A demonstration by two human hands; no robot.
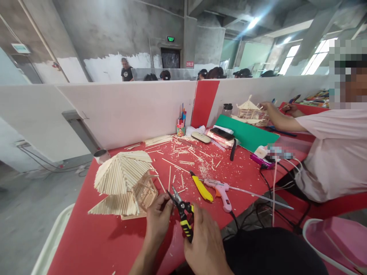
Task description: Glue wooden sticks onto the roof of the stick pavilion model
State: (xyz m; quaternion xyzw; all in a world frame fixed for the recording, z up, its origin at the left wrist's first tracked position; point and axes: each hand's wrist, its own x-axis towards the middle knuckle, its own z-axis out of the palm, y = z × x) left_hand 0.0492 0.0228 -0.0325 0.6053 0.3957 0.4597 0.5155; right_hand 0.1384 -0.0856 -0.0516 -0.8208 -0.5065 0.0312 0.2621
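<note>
My right hand (205, 240) grips the black and yellow handles of a pair of pliers (183, 217), whose jaws are spread and point away to the left. The fingers of my left hand (159, 215) are pinched together beside the jaws; what they hold, if anything, is too small to make out. Just left of that hand stands a small pavilion model (123, 183) built of thin wooden sticks, with a layered, pleated roof. Beyond the pliers lie a yellow-handled cutter (202, 188) and a pink glue gun (222, 193) with a clear glue stick in its back.
Loose sticks (159, 140) and shavings are strewn over the red tabletop (94, 244). A pen cup (181, 130), a phone (222, 133) and a green board (243, 131) stand or lie farther back. Cables (262, 179) run off the right edge, where a co-worker (323, 149) sits.
</note>
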